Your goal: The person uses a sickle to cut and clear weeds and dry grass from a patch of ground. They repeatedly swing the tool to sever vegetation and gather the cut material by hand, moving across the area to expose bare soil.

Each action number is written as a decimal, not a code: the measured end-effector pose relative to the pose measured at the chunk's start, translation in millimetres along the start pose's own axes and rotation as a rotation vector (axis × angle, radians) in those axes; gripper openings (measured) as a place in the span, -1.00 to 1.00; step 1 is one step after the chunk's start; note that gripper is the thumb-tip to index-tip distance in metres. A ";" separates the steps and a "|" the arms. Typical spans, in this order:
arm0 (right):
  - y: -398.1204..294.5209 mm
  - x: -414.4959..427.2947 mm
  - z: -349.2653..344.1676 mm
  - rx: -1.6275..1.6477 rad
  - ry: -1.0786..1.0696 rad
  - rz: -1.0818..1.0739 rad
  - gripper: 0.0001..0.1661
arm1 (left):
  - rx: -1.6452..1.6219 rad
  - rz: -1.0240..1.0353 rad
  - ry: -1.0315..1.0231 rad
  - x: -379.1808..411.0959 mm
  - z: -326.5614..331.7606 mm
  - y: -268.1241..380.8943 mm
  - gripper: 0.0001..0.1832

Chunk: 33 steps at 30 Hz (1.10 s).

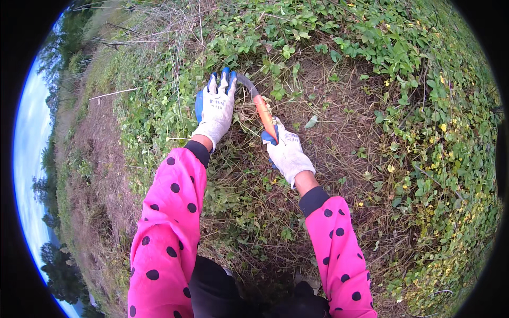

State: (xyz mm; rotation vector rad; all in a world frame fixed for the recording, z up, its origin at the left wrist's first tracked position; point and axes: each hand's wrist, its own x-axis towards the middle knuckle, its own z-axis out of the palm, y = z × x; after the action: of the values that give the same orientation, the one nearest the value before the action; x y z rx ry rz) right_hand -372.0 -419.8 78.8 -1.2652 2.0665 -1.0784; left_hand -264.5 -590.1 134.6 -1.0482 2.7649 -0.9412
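Note:
My right hand (289, 153), in a white knit glove with blue coating, is wrapped around the orange handle (263, 109) of a sickle. The sickle's curved grey blade (248, 85) bends up and left, and its tip is hidden behind my left hand. In a matching glove, my left hand (218, 101) lies back-up over green leafy vines (159, 115), its fingers stretched out and slightly apart. I see nothing held in it, though the palm side is hidden. Low leaves and cut stems (274, 85) surround the blade.
Dry straw and stems cover a patch of brown soil (338, 119) right of the sickle. Dense leafy growth with small yellow flowers (441, 167) fills the right side. Thin dry stalks (171, 31) stand at upper left. A bare dirt strip (103, 147) runs down the left.

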 end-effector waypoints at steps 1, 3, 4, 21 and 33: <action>5.1 -8.8 1.1 0.030 0.001 0.015 -0.29 | 0.009 -0.046 -0.053 9.1 2.3 -0.3 -0.16; 20.2 -29.7 -1.1 -0.089 -0.081 0.121 -0.25 | -0.182 -0.190 -0.339 26.2 17.2 -1.6 -0.12; 26.0 -34.3 -0.5 -0.083 -0.103 0.206 -0.24 | -0.126 -0.198 -0.335 31.5 28.0 0.3 -0.08; 67.2 -126.3 -62.5 0.564 -0.052 0.393 -0.28 | -0.630 -0.231 0.001 -45.4 95.3 -7.5 -0.71; 70.5 -131.3 -76.8 0.316 0.086 0.571 -0.33 | -0.644 -0.127 -0.028 -112.1 63.2 -17.0 -0.52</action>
State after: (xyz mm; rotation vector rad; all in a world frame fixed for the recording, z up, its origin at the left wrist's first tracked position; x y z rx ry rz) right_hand -404.4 -255.9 64.9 -0.4388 2.0283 -1.1289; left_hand -152.9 -564.7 73.4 -1.2905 3.0721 -0.0058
